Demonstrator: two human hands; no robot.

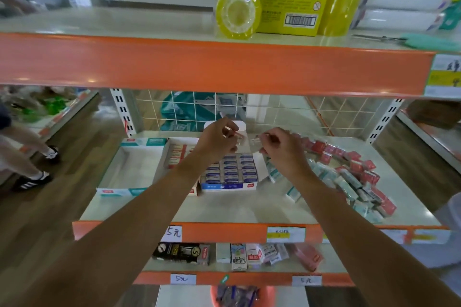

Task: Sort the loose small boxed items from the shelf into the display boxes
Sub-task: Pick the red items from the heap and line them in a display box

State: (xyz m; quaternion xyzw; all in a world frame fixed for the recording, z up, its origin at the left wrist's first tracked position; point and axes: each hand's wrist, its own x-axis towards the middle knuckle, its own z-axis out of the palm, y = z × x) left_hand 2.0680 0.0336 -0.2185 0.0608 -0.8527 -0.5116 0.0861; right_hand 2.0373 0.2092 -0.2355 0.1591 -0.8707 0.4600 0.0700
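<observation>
Head view: left hand [219, 141] and right hand [280, 151] pinch clear wrapping [256, 140] (price tag [173, 233]: "5元").

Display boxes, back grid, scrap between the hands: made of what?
Blue display box and teal display box: printed cardboard, seemingly; folded flaps, matte white insides. Back grid: coated metal wire, probably; thin pale crossing bars. Scrap, pinched by left hand and right hand: clear plastic film, likely; see-through, blurred.

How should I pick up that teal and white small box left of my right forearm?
Pinch the teal and white small box across its long sides from above, probably: it lies flat on the pale shelf, bare in front, the pile of loose boxes behind.
</observation>
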